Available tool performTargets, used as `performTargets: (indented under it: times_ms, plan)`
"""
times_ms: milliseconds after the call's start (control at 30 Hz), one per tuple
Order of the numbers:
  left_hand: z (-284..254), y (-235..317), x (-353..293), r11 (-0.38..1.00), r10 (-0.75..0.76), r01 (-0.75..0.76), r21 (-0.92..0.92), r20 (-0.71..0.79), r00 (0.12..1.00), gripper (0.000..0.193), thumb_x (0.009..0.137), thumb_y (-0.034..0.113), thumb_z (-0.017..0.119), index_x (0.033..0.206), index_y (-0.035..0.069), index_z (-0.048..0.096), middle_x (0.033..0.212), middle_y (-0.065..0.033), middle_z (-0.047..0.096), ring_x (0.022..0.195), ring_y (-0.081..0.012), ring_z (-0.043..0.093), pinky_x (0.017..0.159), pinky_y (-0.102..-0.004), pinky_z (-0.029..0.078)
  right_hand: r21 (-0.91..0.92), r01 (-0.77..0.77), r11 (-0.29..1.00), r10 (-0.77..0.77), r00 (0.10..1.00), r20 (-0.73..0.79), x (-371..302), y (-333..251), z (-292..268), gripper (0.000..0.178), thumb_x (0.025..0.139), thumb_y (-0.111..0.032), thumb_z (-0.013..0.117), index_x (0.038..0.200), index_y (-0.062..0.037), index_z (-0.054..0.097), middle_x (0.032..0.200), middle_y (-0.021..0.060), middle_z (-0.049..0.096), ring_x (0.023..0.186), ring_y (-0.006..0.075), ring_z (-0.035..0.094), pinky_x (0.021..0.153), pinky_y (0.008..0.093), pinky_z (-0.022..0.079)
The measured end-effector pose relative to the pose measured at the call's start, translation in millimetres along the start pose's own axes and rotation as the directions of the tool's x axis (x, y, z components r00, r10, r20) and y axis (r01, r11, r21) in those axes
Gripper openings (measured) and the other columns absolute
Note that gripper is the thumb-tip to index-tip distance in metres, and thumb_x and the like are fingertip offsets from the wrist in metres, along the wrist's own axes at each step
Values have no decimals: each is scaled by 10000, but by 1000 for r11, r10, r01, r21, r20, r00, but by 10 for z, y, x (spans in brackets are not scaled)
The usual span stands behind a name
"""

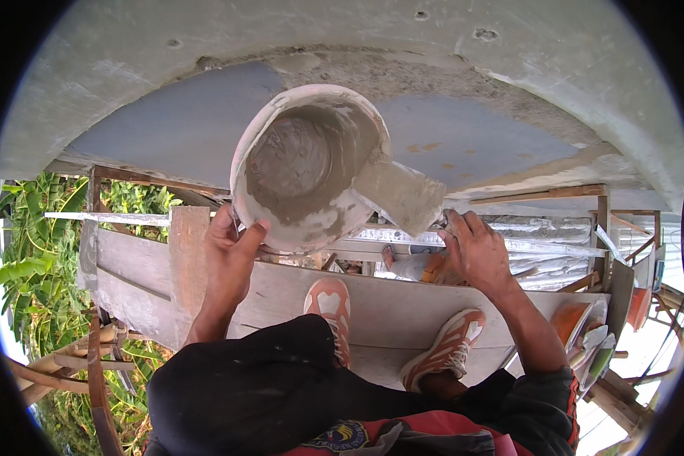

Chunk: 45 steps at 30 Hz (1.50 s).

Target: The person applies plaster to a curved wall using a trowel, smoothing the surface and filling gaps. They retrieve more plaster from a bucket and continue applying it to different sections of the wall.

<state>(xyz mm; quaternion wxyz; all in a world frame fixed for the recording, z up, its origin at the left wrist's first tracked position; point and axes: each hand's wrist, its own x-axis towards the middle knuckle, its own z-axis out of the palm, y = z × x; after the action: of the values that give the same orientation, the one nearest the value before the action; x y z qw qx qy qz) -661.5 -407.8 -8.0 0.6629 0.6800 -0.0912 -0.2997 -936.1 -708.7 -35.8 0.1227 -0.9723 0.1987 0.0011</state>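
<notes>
A pale plastic bucket (pixel 245 163) is tilted so that its mouth faces me, with wet grey mortar (pixel 290 156) smeared over its bottom and inner wall. My left hand (pixel 234 247) grips the bucket by its lower left edge, thumb on the outside. In my right hand (pixel 479 251) is a trowel (pixel 404 196), its handle mostly hidden by my fingers. Grey mortar coats the trowel's blade, which rests against or just over the bucket's right rim.
Wooden planks (pixel 403 308) carry my feet in orange-and-white shoes (pixel 444 346). Ahead rises a curved wall (pixel 486 129), part grey plaster, part bluish. An orange tub (pixel 574 323) with stuff in it sits at right. Below, another person's foot (pixel 388 257) shows. Leafy plants (pixel 45 243) grow at left.
</notes>
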Motion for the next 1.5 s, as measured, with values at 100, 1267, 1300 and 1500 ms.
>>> performTargets:
  times_ms: [100, 1267, 1300, 1500]
  plan:
    - [99, 103, 24, 1000, -16, 16, -5, -11, 1000, 192, 1018, -10, 674, 1205, 15, 643, 1124, -61, 733, 921, -107, 722, 707, -266, 636, -18, 37, 999, -38, 998, -59, 27, 91, -18, 410, 1021, -278, 730, 1336, -25, 657, 1011, 148, 641, 813, 363, 726, 679, 478, 607]
    - [725, 28, 529, 941, -323, 337, -29, 227, 919, 301, 980, 57, 711, 1270, 9, 645, 1122, -139, 763, 910, -227, 782, 789, -406, 700, 18, 90, 996, -70, 874, -482, 1086, 1185, -241, 302, 986, -222, 778, 1181, -22, 662, 964, 200, 718, 820, 433, 714, 680, 483, 549]
    - [729, 27, 543, 943, -315, 331, -33, 235, 920, 308, 976, 52, 716, 1267, -10, 636, 1139, -155, 756, 942, -242, 787, 812, -415, 706, 22, 98, 995, -74, 861, -503, 1086, 1174, -255, 299, 994, -227, 775, 1176, -19, 663, 954, 206, 716, 814, 436, 710, 676, 482, 547]
    - [768, 37, 573, 937, -321, 343, -62, 231, 919, 267, 1006, 68, 686, 1266, 24, 643, 1096, -122, 771, 885, -239, 795, 788, -413, 701, 145, -36, 989, 99, 885, -454, 908, 782, -499, 318, 1029, -273, 760, 1142, 7, 658, 904, 221, 704, 767, 430, 689, 661, 469, 526]
